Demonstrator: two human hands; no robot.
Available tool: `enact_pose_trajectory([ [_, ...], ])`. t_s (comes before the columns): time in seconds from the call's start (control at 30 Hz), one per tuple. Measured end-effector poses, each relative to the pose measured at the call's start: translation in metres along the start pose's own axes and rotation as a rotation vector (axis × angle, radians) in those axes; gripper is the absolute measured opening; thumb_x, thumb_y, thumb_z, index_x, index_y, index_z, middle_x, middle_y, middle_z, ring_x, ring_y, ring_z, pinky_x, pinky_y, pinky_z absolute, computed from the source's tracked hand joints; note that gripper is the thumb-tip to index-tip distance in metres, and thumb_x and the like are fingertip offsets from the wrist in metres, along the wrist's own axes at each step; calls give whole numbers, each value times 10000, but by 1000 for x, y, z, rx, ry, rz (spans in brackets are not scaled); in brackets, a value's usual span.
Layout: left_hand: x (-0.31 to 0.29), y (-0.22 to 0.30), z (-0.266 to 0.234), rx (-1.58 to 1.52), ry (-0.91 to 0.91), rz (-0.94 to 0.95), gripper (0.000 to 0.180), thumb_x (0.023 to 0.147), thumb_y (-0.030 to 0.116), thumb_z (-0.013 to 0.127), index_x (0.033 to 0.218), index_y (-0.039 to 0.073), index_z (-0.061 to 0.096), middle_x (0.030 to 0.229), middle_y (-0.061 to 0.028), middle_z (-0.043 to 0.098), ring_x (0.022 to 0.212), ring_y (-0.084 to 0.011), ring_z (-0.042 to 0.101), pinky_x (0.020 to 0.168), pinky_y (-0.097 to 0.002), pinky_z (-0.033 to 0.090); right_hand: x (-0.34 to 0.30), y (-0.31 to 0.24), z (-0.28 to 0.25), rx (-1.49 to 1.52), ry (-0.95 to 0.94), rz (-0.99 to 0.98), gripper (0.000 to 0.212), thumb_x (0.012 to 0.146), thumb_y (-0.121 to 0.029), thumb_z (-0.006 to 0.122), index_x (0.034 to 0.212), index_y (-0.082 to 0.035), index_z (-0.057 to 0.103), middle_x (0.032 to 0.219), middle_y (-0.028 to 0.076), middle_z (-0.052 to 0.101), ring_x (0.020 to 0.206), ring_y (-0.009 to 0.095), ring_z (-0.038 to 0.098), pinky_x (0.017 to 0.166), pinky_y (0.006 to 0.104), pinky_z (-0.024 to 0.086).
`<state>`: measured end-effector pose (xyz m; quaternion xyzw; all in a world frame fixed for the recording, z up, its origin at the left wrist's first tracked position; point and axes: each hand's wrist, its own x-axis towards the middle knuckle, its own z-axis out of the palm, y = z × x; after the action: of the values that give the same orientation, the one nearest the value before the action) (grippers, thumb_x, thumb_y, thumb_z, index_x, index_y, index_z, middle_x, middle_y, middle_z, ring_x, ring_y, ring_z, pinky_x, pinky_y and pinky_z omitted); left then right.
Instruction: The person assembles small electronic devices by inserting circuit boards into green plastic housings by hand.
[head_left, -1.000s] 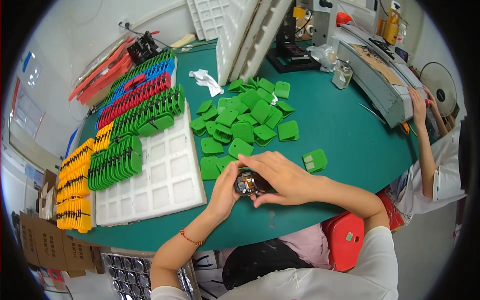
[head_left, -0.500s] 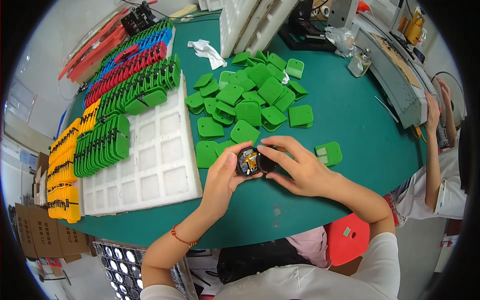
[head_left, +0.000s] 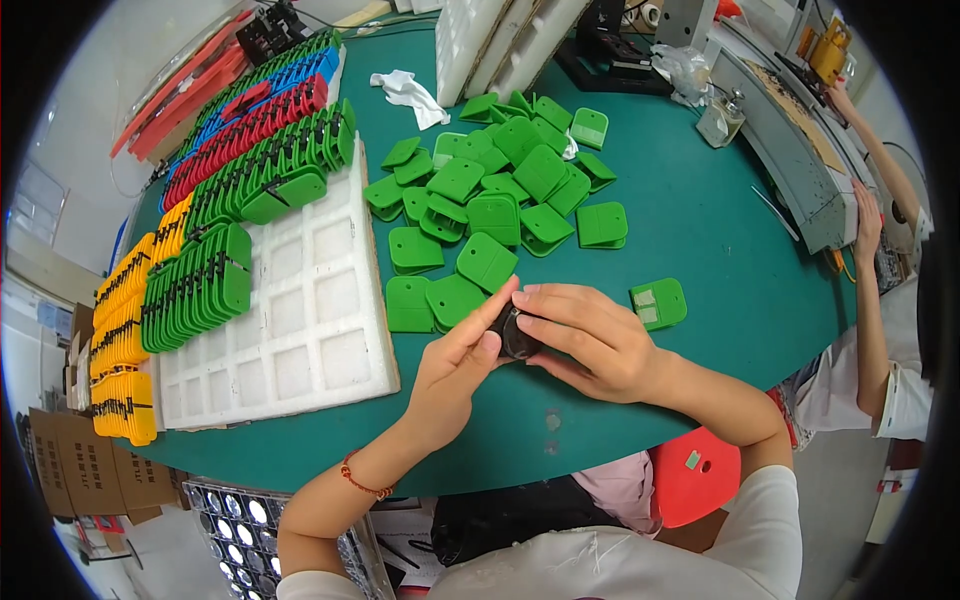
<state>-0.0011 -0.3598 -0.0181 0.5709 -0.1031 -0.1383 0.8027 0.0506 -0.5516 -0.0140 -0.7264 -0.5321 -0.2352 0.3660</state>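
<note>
A round black watch case is held between my two hands above the green tabletop, its inside now out of sight. My left hand grips its left side, thumb and fingers pressed against the rim. On the other side, my right hand is closed with its fingertips over the top and right edge. Just beyond my hands lies a heap of folded green plastic pieces. A single green piece with pale patches rests to the right of my right hand.
On the left, a white foam tray carries rows of green, red, blue and yellow pieces with black straps. Behind the heap are a white cloth and upright foam trays. A co-worker's arms reach a grey machine on the right.
The case was spread apart with circuitry and a gold-coloured ribbon showing; its two parts are now together. My right hand has moved slightly left. One co-worker's hand has moved up and away.
</note>
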Motion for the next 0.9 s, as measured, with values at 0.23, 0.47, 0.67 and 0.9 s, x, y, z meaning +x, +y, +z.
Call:
enact_pose_trajectory([
  [0.23,-3,7,4,206,0,56,447,991,166,380,1395,-7,300,1309,-95,464,1124,-118,467,966,-251,372,2,0,-3,-1,5,-32,443,653,-21,710,1067,66,579,1123,183,579,1011,341,588,816,385,525],
  [0.47,-4,5,5,237,10,121,446,981,143,405,1389,-10,314,1307,-104,470,1128,-113,458,968,-241,352,2,-1,-4,-5,7,-37,443,649,-10,709,1067,69,586,1105,186,585,1014,337,591,818,382,527],
  [0.67,-5,4,2,358,35,184,437,972,137,427,1376,-8,342,1219,-101,551,1009,-87,507,869,-210,401,4,-1,-6,-5,-4,-40,427,641,-5,711,1048,69,605,1080,174,599,1028,326,590,828,377,526],
  [0.9,-5,3,0,452,30,213,428,962,124,447,1363,-3,368,1078,-74,624,834,-48,516,741,-180,427,0,0,-4,20,-13,-17,436,638,-14,714,1059,47,613,1090,154,604,1038,316,588,827,371,524],
])
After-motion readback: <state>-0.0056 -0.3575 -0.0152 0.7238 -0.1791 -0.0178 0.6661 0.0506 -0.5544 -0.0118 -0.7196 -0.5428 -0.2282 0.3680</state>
